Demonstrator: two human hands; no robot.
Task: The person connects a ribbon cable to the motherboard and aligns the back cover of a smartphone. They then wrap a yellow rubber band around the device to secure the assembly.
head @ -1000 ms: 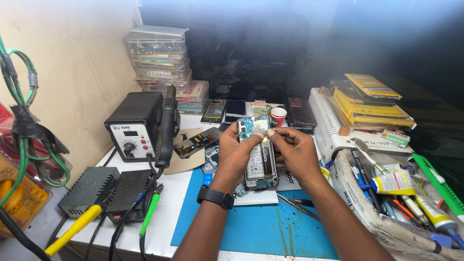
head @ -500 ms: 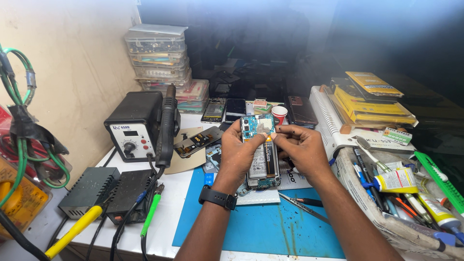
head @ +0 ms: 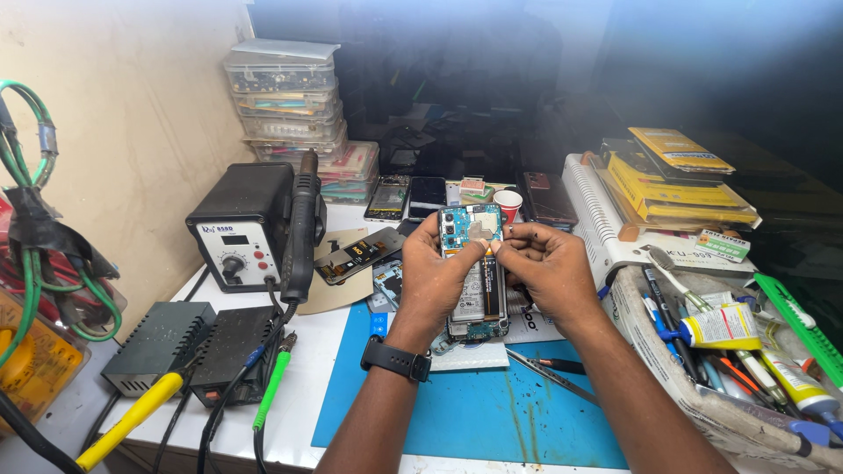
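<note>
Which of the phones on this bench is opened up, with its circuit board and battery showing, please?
The phone held up between left hand and right hand; those lying behind are closed.

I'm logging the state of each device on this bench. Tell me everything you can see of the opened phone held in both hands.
The opened phone has its back cover off, showing a blue-green circuit board on top, a dark battery in the middle and a small board at the bottom. It is held upright above the blue mat, tilted toward the camera. The left hand grips its left side; the right hand pinches near its top edge.
</note>
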